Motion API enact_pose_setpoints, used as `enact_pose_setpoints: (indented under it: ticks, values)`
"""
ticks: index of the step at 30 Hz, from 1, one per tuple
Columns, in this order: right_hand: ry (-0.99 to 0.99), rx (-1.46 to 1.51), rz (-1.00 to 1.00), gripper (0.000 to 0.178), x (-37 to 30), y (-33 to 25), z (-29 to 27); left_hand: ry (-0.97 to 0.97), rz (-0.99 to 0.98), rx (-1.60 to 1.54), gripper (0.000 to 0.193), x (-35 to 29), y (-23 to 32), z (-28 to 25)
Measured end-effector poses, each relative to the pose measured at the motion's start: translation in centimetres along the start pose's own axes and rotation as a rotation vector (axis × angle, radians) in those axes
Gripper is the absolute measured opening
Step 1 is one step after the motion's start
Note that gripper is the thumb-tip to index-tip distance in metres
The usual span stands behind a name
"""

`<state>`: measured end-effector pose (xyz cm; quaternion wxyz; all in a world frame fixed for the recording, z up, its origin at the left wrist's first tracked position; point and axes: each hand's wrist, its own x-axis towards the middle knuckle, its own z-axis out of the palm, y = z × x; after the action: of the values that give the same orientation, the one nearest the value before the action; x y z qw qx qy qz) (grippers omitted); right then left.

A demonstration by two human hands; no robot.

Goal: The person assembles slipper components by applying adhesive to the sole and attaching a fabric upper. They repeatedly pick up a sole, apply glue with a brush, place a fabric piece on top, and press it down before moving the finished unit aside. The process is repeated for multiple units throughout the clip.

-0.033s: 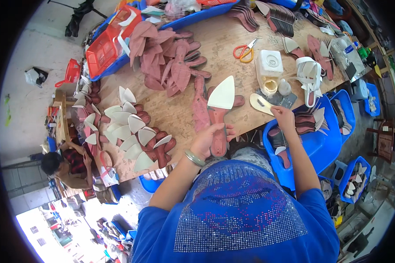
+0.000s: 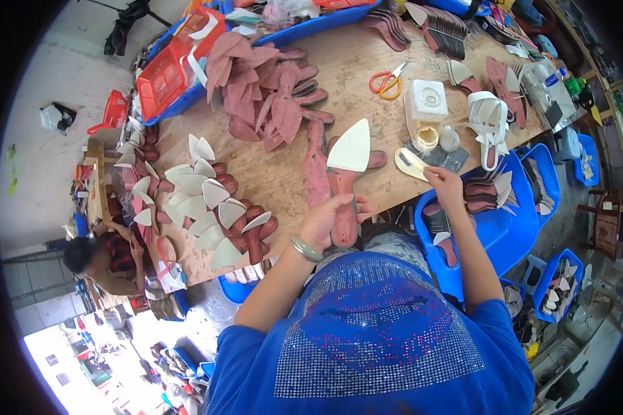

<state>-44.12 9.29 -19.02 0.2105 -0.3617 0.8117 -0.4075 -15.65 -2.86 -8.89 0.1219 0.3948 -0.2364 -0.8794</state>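
Observation:
In my left hand (image 2: 325,223) is a reddish-brown shoe insole (image 2: 344,207), gripped round its heel end. A cream pointed piece (image 2: 349,146) covers its toe end, which points away from me. My right hand (image 2: 446,188) pinches the near end of a pale oval pad (image 2: 410,163) with a dark mark on it. That pad sits at the left edge of a dark grey slab (image 2: 451,160). Behind it stand an open cream-rimmed pot (image 2: 426,137) and a small whitish bottle (image 2: 450,140). Another reddish insole (image 2: 315,166) lies left of the held one.
Orange-handled scissors (image 2: 387,81) and a white block (image 2: 426,102) lie farther back. Insoles with pale toes (image 2: 204,200) and a reddish pile (image 2: 256,97) cover the table's left. Blue bins (image 2: 509,238) stand at right. Another person (image 2: 111,259) sits at far left.

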Motion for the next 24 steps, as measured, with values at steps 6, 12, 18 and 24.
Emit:
enact_pose_setpoints:
  ticks: [6,12,18,24]
  values:
    - [-0.201,-0.065,-0.608,0.014,-3.0,-13.3,0.9,0.045,0.114,0.013,0.025,-2.7,0.9,0.2]
    - [0.119,-0.131,-0.635,0.015,3.1,-13.9,3.5,0.076,0.173,-0.089,0.021,-5.2,0.8,-0.7]
    - [-0.224,-0.121,-0.984,0.023,-1.9,-17.7,5.8,0.026,0.231,-0.046,0.025,-7.4,0.7,-1.8]
    - [0.051,-0.047,-0.572,0.017,4.6,-16.2,4.8,0.135,0.236,-0.120,0.039,-9.0,1.7,-0.9]
